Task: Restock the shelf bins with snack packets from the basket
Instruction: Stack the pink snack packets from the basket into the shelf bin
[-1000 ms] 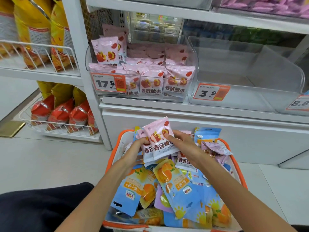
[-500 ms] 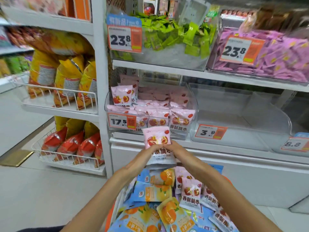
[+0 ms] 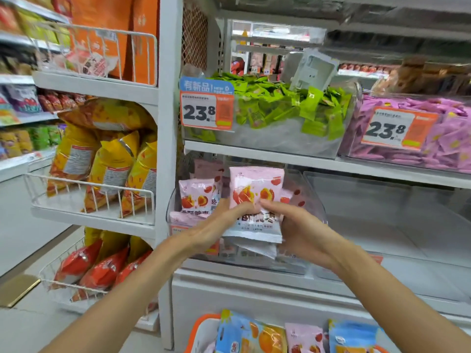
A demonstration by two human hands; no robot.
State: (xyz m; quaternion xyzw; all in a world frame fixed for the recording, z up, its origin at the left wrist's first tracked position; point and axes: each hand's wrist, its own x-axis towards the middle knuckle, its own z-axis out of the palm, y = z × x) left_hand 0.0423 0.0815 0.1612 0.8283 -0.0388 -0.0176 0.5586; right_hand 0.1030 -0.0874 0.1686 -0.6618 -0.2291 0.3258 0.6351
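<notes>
Both hands grip pink packets — at bin.

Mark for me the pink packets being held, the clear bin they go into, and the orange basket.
pink snack packets (image 3: 256,189): head view, front face.
clear plastic bin (image 3: 309,189): head view, right wall.
orange basket (image 3: 201,324): head view, left rim.

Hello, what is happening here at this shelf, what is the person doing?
A person is restocking a shop shelf. Both the left hand and the right hand hold a small stack of pink snack packets, raised in front of the clear bin that already holds the same pink packets. The stack is not yet released into the bin. Below, the orange-rimmed basket has more blue and pink packets waiting. The clear bin to the right looks empty.
</notes>
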